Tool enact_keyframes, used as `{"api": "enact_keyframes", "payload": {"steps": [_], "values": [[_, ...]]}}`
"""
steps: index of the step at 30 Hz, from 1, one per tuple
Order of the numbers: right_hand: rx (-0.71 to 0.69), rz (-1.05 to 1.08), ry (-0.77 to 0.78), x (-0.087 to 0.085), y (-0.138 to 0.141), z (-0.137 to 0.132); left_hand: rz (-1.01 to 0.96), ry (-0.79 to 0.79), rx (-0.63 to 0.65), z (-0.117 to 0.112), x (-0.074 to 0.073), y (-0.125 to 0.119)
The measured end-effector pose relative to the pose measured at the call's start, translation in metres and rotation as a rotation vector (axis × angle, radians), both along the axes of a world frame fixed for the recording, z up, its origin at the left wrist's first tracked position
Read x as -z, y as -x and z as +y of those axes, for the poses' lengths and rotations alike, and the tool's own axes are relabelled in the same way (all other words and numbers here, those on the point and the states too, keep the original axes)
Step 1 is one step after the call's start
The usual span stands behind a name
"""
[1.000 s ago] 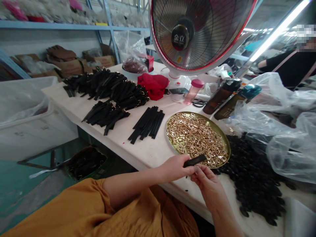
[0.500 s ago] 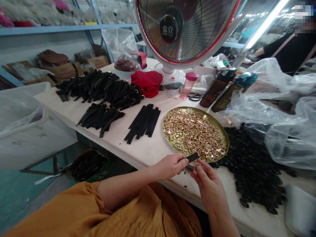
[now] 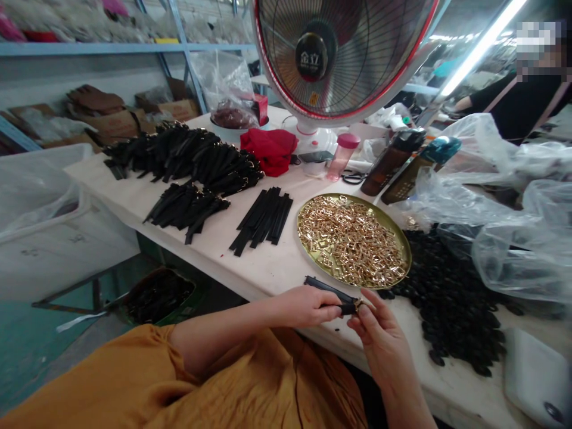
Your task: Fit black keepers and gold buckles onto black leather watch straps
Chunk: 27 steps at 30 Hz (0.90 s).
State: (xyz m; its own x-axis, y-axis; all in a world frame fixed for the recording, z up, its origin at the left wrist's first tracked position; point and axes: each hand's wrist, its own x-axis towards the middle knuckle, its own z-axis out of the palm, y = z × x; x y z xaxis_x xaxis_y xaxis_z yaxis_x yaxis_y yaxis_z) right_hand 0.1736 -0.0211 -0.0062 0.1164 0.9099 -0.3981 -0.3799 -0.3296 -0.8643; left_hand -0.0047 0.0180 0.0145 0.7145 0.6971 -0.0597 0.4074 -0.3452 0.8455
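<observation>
Between the fingers of my left hand (image 3: 318,307) is a black strap (image 3: 333,289), which looks folded back along itself. A small gold buckle (image 3: 357,304) sits at the strap's right end, pinched by the thumb and fingers of my right hand (image 3: 378,325). Both hands are close together over the table's front edge. Just beyond them lies a round gold tray (image 3: 305,253) heaped with small gold buckles (image 3: 357,238). Several plain black straps (image 3: 263,219) lie flat to the left of the tray.
Buckled black straps (image 3: 187,152) form piles at the left. Small black pieces (image 3: 460,304) are heaped right of the tray, beside plastic bags (image 3: 513,220). A fan (image 3: 313,56), bottles (image 3: 393,161) and red cloth (image 3: 268,150) stand behind. A person (image 3: 504,101) is at the far right.
The strap's free end has swung from pointing right to lying back leftward over my left hand. My left hand has come up against the buckle in my right fingers. The view shifted slightly.
</observation>
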Motion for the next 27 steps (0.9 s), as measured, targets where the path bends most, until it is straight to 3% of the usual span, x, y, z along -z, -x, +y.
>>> {"api": "enact_keyframes", "payload": {"steps": [3, 8, 12, 16, 20, 27], "values": [[0.033, 0.001, -0.041, 0.002, 0.001, -0.001, 0.042, -0.065, -0.009, -0.002, -0.001, 0.004], [-0.004, 0.072, 0.076, 0.007, 0.011, -0.005, 0.116, -0.124, -0.088, -0.007, -0.001, 0.000], [-0.011, -0.095, -0.058, 0.009, 0.016, -0.011, 0.010, 0.074, -0.164, -0.011, -0.002, -0.010], [0.052, -0.175, -0.125, 0.006, 0.016, -0.012, -0.033, 0.355, -0.132, -0.013, -0.004, -0.013], [0.061, -0.121, -0.083, 0.005, 0.014, -0.009, -0.049, 0.349, -0.164, -0.014, -0.003, -0.013], [-0.058, -0.225, -0.068, 0.014, 0.015, -0.013, -0.105, 0.379, -0.205, -0.010, 0.004, -0.019]]}}
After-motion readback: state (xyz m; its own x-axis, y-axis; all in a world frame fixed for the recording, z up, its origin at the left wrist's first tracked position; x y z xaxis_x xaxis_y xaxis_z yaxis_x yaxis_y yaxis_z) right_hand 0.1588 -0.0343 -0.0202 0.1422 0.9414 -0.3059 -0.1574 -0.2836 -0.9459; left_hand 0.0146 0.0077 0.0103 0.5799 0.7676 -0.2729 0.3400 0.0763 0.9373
